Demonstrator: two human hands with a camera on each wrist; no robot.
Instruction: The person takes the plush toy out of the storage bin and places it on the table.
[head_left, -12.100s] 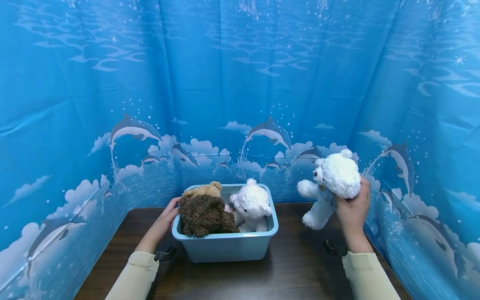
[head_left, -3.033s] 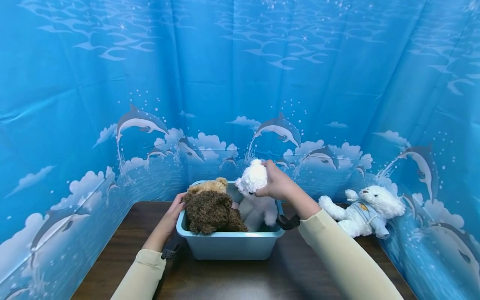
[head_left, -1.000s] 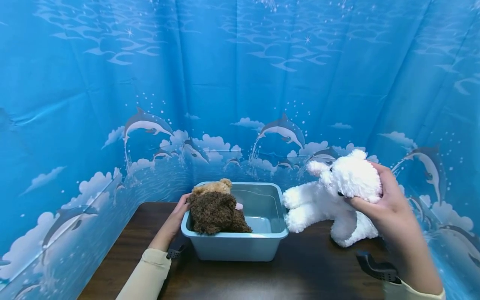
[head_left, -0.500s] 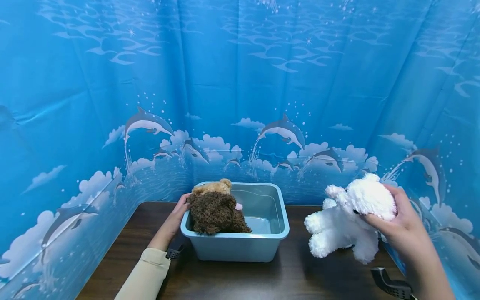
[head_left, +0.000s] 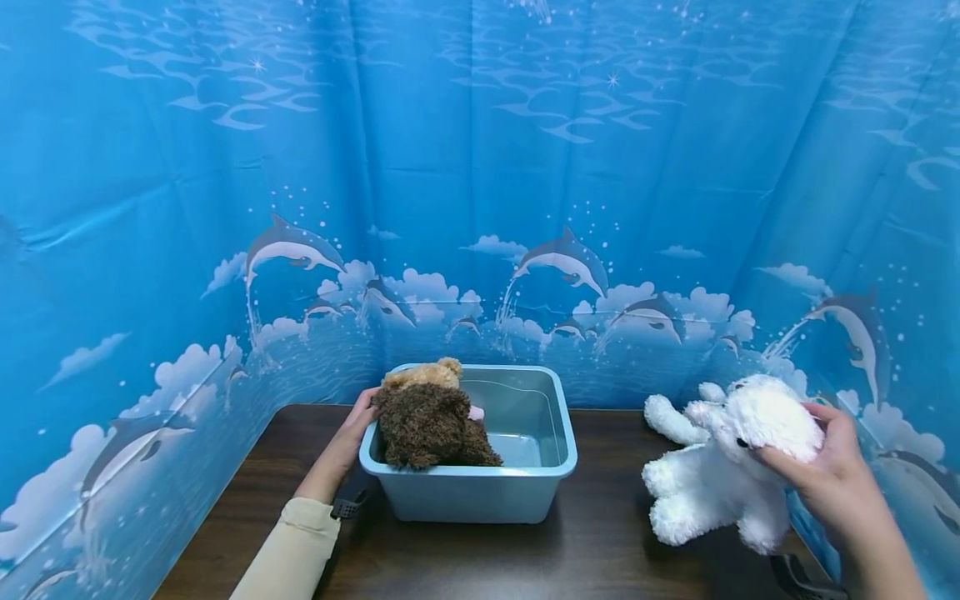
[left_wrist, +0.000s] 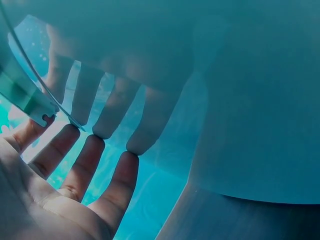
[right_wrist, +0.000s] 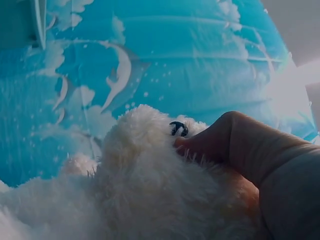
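In the head view my right hand (head_left: 832, 467) grips a fluffy white stuffed animal (head_left: 712, 483) by the head, legs pointing left, low over the table's right side. The right wrist view shows my thumb beside the black eye (right_wrist: 179, 129) in its fur. A second white toy, a teddy bear (head_left: 673, 421), lies behind it, mostly hidden. My left hand (head_left: 356, 432) is at the left rim of a light blue plastic bin (head_left: 468, 496); in the left wrist view its spread fingertips (left_wrist: 127, 165) touch the outer wall.
Inside the bin's left half lie a dark brown stuffed toy (head_left: 427, 425) and a tan one (head_left: 423, 375), with a small pink part (head_left: 476, 413) beside them. A dolphin-print curtain (head_left: 480, 208) surrounds the dark wooden table (head_left: 585, 550).
My right hand lifted the white stuffed animal out of the bin, carried it right and lowered it before the teddy bear placed there earlier. My left hand stays at the bin.
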